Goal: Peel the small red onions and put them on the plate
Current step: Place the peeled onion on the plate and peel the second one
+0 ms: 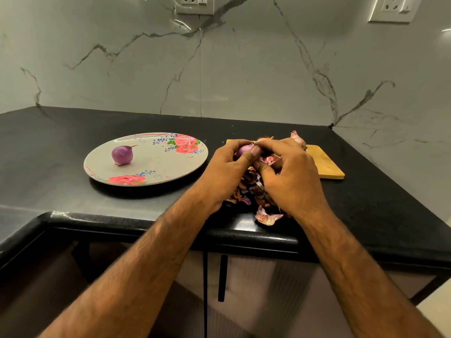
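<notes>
One peeled purple onion lies on the left part of the floral plate. Right of the plate, my left hand grips a second small red onion, its pale purple top showing between my fingers and thumb. My right hand is pressed up against it, fingers curled and pinching a pink piece of onion skin. Both hands hover over the near end of a wooden cutting board. Another unpeeled onion peeks out behind my right hand.
A heap of dry onion skins lies on the black counter under my hands, with one loose peel near the front edge. The marble wall stands behind. The counter drops off at the front, with cabinet doors below.
</notes>
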